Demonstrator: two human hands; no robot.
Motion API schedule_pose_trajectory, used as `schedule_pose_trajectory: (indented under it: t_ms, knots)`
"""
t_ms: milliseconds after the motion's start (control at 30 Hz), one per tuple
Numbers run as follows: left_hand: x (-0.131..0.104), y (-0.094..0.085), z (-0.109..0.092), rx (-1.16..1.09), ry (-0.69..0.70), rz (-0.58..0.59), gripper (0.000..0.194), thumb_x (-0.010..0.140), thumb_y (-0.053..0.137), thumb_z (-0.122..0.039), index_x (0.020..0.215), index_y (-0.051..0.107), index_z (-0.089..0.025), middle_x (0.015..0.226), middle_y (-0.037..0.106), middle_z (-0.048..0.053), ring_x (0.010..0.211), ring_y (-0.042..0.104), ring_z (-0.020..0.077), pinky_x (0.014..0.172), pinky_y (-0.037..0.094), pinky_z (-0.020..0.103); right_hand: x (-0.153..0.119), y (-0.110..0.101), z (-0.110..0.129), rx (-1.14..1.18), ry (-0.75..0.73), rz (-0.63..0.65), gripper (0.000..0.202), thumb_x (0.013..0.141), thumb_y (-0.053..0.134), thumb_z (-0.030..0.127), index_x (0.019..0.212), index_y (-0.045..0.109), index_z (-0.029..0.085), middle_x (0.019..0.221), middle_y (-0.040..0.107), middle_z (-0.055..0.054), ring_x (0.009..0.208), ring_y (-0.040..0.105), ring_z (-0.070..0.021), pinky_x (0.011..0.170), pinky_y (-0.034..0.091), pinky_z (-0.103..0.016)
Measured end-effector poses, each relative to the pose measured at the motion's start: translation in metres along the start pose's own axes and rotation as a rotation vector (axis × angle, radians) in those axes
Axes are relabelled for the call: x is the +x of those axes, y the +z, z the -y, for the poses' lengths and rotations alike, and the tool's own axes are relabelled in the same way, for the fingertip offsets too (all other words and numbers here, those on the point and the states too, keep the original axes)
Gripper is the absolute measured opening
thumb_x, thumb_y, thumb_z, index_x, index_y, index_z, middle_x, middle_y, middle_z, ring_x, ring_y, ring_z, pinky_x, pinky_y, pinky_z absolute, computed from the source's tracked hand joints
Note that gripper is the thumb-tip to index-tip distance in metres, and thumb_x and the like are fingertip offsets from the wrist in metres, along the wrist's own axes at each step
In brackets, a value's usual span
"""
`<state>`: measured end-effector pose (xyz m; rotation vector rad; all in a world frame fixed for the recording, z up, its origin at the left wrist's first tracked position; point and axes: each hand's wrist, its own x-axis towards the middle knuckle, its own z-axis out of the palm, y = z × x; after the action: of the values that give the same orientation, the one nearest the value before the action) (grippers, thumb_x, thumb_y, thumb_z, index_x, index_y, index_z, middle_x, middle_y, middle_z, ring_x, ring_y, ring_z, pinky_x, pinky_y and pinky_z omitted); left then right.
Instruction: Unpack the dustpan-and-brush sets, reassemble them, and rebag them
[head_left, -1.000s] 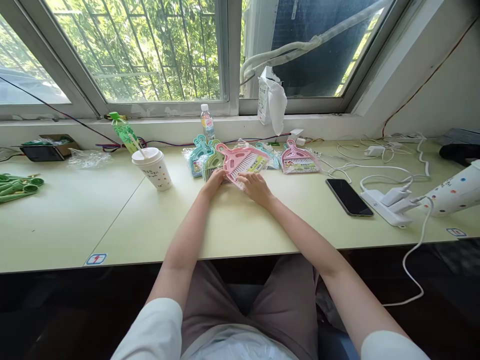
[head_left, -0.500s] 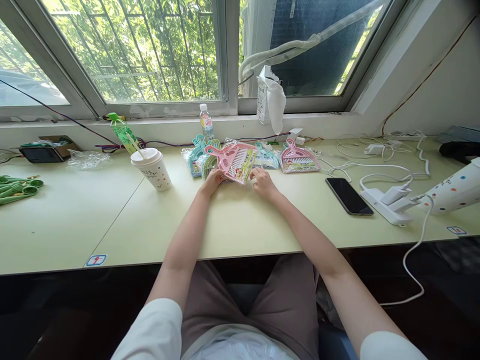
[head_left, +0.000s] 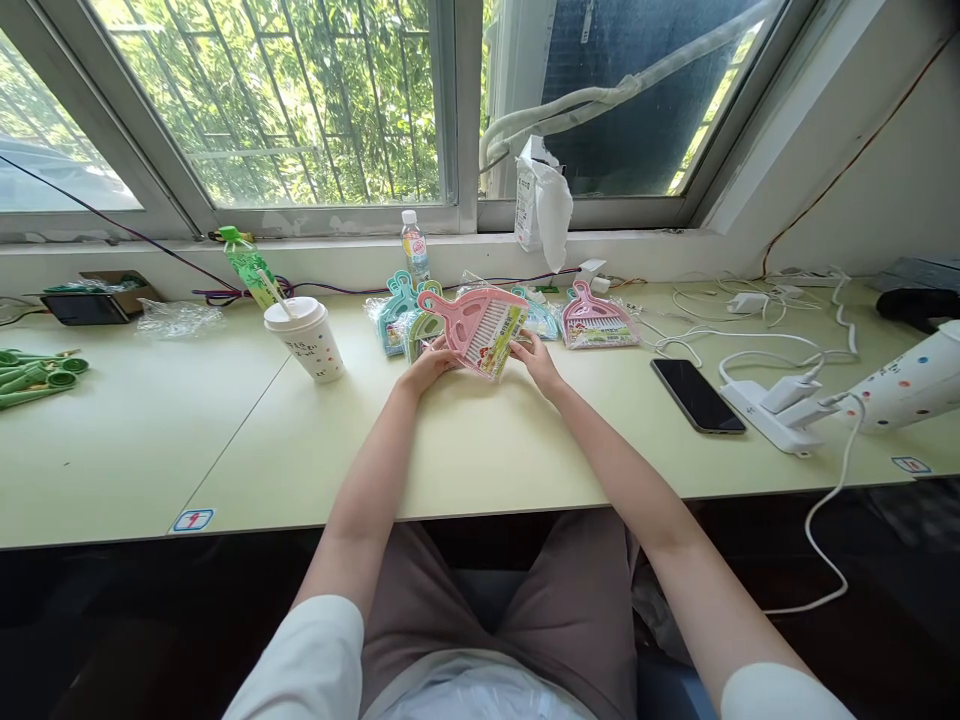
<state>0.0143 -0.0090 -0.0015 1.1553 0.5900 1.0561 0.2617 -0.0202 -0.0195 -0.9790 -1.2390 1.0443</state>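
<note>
A pink mini dustpan and brush set in clear packaging with a printed label is held up over the table, tilted, its handle toward the upper left. My left hand grips its lower left side. At its right edge, the fingers of my right hand are closed on the packaging. Just behind are a blue dustpan set and a green one, partly hidden by the pink set. Another blue set lies behind my right hand, and a second pink set is to its right.
A white paper cup with a straw stands at left, near a green bottle. Green rolled items lie far left. On the right are a phone, a power strip and white cables. A clear bottle stands by the window.
The held pink dustpan set has shifted slightly right and tilted more. My right hand has come up against its right edge and closed on it.
</note>
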Motion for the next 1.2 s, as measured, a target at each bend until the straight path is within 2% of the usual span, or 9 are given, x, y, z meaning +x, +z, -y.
schedule_pose_trajectory:
  t_ms: [100, 300, 467, 600, 800, 900, 967, 1067, 1200]
  knots:
    - [-0.002, -0.001, -0.001, 0.002, -0.040, 0.034, 0.063, 0.069, 0.074, -0.014, 0.130, 0.061, -0.022, 0.111, 0.074, 0.006, 0.095, 0.071, 0.0191, 0.101, 0.050, 0.039, 0.001, -0.001, -0.002, 0.036, 0.003, 0.017, 0.058, 0.064, 0.081, 0.055, 0.104, 0.050, 0.026, 0.099, 0.074, -0.004, 0.093, 0.068, -0.0222, 0.091, 0.055, -0.044]
    - [-0.003, 0.007, -0.004, 0.034, -0.074, 0.062, 0.069, 0.070, 0.078, -0.017, 0.136, 0.057, -0.025, 0.120, 0.071, 0.006, 0.103, 0.069, 0.0206, 0.105, 0.048, 0.042, 0.003, -0.005, 0.000, 0.059, 0.003, -0.040, 0.061, 0.058, 0.083, 0.060, 0.096, 0.049, 0.026, 0.094, 0.074, -0.003, 0.091, 0.067, -0.0209, 0.087, 0.054, -0.041]
    - [-0.004, 0.012, -0.006, 0.051, -0.040, 0.097, 0.065, 0.072, 0.080, -0.026, 0.134, 0.060, -0.026, 0.123, 0.070, 0.008, 0.103, 0.070, 0.0221, 0.102, 0.050, 0.041, 0.001, -0.002, 0.003, 0.092, -0.050, -0.103, 0.055, 0.062, 0.081, 0.057, 0.093, 0.049, 0.026, 0.096, 0.073, -0.002, 0.095, 0.067, -0.0211, 0.092, 0.053, -0.043]
    - [-0.002, 0.007, -0.002, 0.017, -0.031, 0.063, 0.057, 0.078, 0.078, -0.039, 0.131, 0.062, -0.026, 0.119, 0.071, 0.008, 0.099, 0.071, 0.0218, 0.096, 0.054, 0.039, -0.001, 0.003, 0.008, 0.062, -0.082, -0.150, 0.049, 0.065, 0.079, 0.053, 0.091, 0.049, 0.025, 0.097, 0.072, -0.004, 0.099, 0.067, -0.0217, 0.098, 0.051, -0.044]
    - [0.000, 0.006, 0.002, -0.009, -0.072, 0.047, 0.051, 0.085, 0.069, -0.052, 0.127, 0.065, -0.024, 0.117, 0.071, 0.009, 0.098, 0.070, 0.0222, 0.092, 0.057, 0.041, -0.006, 0.003, 0.015, 0.056, -0.064, -0.137, 0.060, 0.060, 0.084, 0.048, 0.099, 0.044, 0.027, 0.094, 0.073, -0.002, 0.096, 0.070, -0.0222, 0.093, 0.056, -0.045]
    - [0.003, 0.005, 0.004, -0.029, -0.074, -0.006, 0.050, 0.084, 0.067, -0.059, 0.115, 0.069, -0.019, 0.093, 0.074, 0.006, 0.085, 0.070, 0.0195, 0.083, 0.060, 0.037, -0.005, 0.000, 0.016, 0.099, 0.025, -0.118, 0.067, 0.055, 0.087, 0.046, 0.103, 0.043, 0.027, 0.090, 0.073, -0.001, 0.091, 0.071, -0.0223, 0.089, 0.059, -0.047]
    - [0.007, 0.004, 0.007, -0.052, -0.044, -0.073, 0.047, 0.085, 0.067, -0.058, 0.111, 0.069, -0.019, 0.085, 0.073, 0.004, 0.076, 0.069, 0.0163, 0.075, 0.060, 0.032, -0.003, -0.002, 0.017, 0.108, 0.050, -0.119, 0.071, 0.052, 0.088, 0.044, 0.105, 0.044, 0.027, 0.087, 0.072, 0.000, 0.089, 0.071, -0.0225, 0.086, 0.060, -0.048]
    - [0.013, 0.002, 0.011, -0.088, 0.007, -0.160, 0.044, 0.087, 0.067, -0.053, 0.117, 0.068, -0.021, 0.092, 0.074, 0.004, 0.076, 0.069, 0.0142, 0.069, 0.058, 0.026, 0.000, -0.004, 0.018, 0.103, 0.048, -0.123, 0.072, 0.052, 0.089, 0.043, 0.107, 0.045, 0.026, 0.086, 0.072, -0.001, 0.087, 0.071, -0.0233, 0.082, 0.061, -0.047]
    - [0.018, 0.005, 0.010, -0.109, 0.027, -0.211, 0.050, 0.088, 0.065, -0.054, 0.123, 0.066, -0.020, 0.095, 0.075, 0.005, 0.082, 0.070, 0.0159, 0.073, 0.058, 0.027, 0.002, -0.007, 0.020, 0.125, 0.025, -0.128, 0.070, 0.055, 0.088, 0.044, 0.107, 0.046, 0.027, 0.090, 0.071, -0.002, 0.090, 0.070, -0.0242, 0.080, 0.061, -0.046]
